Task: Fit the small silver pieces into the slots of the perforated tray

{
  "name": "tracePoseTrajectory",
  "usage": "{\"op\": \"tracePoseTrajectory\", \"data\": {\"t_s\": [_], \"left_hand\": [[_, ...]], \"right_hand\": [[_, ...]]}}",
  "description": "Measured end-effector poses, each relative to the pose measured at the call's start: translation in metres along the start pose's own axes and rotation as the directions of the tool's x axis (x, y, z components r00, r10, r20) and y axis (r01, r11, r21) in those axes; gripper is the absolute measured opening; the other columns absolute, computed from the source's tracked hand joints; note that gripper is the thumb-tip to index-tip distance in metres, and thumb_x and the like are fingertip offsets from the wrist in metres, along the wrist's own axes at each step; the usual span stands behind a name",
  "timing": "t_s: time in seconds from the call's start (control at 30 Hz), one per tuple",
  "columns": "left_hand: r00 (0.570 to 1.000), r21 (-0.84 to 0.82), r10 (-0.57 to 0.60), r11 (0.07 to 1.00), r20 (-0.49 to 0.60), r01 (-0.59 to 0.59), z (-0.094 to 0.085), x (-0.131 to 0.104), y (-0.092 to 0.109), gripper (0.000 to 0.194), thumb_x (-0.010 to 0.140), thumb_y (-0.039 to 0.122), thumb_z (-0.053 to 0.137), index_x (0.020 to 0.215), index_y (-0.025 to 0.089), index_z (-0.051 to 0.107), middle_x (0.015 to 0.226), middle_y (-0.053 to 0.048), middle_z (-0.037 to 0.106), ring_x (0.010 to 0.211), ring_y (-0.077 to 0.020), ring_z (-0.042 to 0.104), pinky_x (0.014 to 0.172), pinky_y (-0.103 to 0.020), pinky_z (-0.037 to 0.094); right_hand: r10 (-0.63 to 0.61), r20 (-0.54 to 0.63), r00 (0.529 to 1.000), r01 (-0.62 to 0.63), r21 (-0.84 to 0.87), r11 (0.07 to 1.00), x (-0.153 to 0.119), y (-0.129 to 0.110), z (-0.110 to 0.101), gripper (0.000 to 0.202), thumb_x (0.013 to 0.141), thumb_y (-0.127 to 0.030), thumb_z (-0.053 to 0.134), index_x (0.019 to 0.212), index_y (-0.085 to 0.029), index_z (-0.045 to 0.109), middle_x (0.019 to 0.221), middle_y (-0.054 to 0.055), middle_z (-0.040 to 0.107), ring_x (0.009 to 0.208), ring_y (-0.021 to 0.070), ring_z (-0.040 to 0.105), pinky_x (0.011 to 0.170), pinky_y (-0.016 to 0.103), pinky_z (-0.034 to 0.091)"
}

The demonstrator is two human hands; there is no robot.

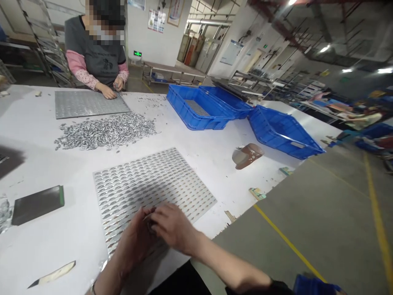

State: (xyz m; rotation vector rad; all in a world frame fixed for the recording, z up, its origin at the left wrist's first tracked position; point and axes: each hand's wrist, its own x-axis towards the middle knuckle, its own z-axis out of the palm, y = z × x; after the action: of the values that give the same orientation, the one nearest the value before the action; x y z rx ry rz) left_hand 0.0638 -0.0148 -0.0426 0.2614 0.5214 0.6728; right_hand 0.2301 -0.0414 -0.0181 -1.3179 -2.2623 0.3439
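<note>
Both hands met over the near edge of the metal tray, fingers bunched together. The left hand looked to be pinching a small silver piece at its tips; the right hand lay over it from the right, fingers curled, and I couldn't tell whether it held anything. The tray's slots ran away from the hands, far and left, w/ its long side angled toward the far right. The loose pile of metal pieces sat well beyond the tray, far left, nearer the left hand.

The worktop was white. On it: a dark flat pad at left, a knife near left, blue crates far right, a brown tape dispenser. Another person worked at a second tray across the worktop. Factory floor w/ yellow lines at right.
</note>
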Motion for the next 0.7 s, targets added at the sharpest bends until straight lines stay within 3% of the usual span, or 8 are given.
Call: {"op": "tracePoseTrajectory", "data": {"t_s": [0.07,0.13,0.3,0.4,0.47,0.53,0.63,0.7], "left_hand": [[0.999,0.02,-0.02,1.0,0.035,0.019,0.0,0.0,0.0,0.041,0.084,0.053,0.064,0.106,0.019,0.071,0.103,-0.009,0.07,0.093,-0.0232,0.064,0.084,-0.034,0.05],[0.997,0.035,-0.047,0.998,0.056,0.045,0.0,0.0,0.0,0.044,0.085,0.056,0.062,0.11,0.02,0.07,0.1,-0.008,0.07,0.09,-0.0238,0.064,0.084,-0.037,0.05],[0.996,0.083,-0.044,0.996,0.078,0.037,0.001,0.001,-0.003,0.04,0.088,0.05,0.061,0.106,0.016,0.072,0.098,-0.009,0.069,0.089,-0.021,0.062,0.085,-0.034,0.048],[0.999,0.169,-0.046,0.985,0.018,0.042,-0.001,-0.001,-0.004,0.027,0.086,0.038,0.068,0.099,0.016,0.074,0.09,-0.007,0.069,0.081,-0.0171,0.06,0.077,-0.029,0.048],[0.999,0.256,-0.035,0.966,-0.002,0.034,-0.002,-0.002,-0.003,0.022,0.081,0.033,0.075,0.093,0.015,0.075,0.082,-0.005,0.067,0.071,-0.0137,0.058,0.068,-0.026,0.047],[1.0,0.335,0.01,0.942,-0.019,-0.003,-0.001,-0.003,-0.002,0.02,0.076,0.032,0.079,0.085,0.015,0.074,0.077,-0.003,0.063,0.064,-0.0104,0.053,0.06,-0.023,0.044],[0.997,0.396,0.046,0.918,-0.062,-0.018,0.0,-0.002,-0.001,0.024,0.074,0.035,0.081,0.082,0.015,0.071,0.074,-0.001,0.06,0.06,-0.0088,0.05,0.053,-0.021,0.04],[0.992,0.393,0.04,0.92,-0.121,0.011,0.0,-0.001,-0.002,0.03,0.071,0.038,0.082,0.085,0.016,0.069,0.073,0.0,0.06,0.057,-0.0086,0.049,0.048,-0.02,0.037]], "right_hand": [[0.027,0.084,0.996,-0.019,-0.088,0.996,0.003,-0.019,0.009,0.016,0.094,-0.015,0.053,0.104,-0.019,0.066,0.095,0.007,0.064,0.093,0.0228,0.056,0.088,0.038,0.045],[0.082,0.114,0.99,-0.072,-0.085,0.994,0.005,-0.024,0.012,0.015,0.092,-0.012,0.054,0.1,-0.018,0.066,0.092,0.006,0.063,0.092,0.0223,0.056,0.087,0.037,0.045],[0.183,0.035,0.982,-0.186,0.242,0.952,0.001,-0.011,0.0,0.016,0.086,-0.008,0.06,0.096,-0.019,0.064,0.093,0.003,0.066,0.091,0.0186,0.061,0.085,0.031,0.047],[0.406,-0.033,0.913,-0.356,0.422,0.834,0.001,-0.006,-0.004,0.003,0.089,-0.018,0.065,0.09,-0.021,0.066,0.083,0.0,0.066,0.079,0.0162,0.064,0.074,0.027,0.049],[0.534,-0.002,0.845,-0.443,0.555,0.704,0.002,-0.008,-0.003,0.011,0.09,-0.031,0.068,0.088,-0.022,0.064,0.072,-0.003,0.064,0.067,0.0149,0.064,0.064,0.025,0.05],[0.562,0.034,0.827,-0.449,0.643,0.621,0.001,-0.011,0.001,0.019,0.089,-0.039,0.069,0.087,-0.021,0.063,0.069,-0.003,0.063,0.061,0.0139,0.064,0.06,0.024,0.049],[0.533,0.021,0.846,-0.421,0.641,0.642,-0.003,-0.008,0.008,0.019,0.091,-0.038,0.065,0.082,-0.021,0.065,0.07,-0.003,0.065,0.064,0.0136,0.064,0.062,0.023,0.048],[0.547,-0.026,0.837,-0.433,0.579,0.691,-0.006,0.01,0.005,0.02,0.091,-0.038,0.061,0.08,-0.021,0.065,0.07,-0.002,0.066,0.067,0.0146,0.062,0.063,0.024,0.047]]}}
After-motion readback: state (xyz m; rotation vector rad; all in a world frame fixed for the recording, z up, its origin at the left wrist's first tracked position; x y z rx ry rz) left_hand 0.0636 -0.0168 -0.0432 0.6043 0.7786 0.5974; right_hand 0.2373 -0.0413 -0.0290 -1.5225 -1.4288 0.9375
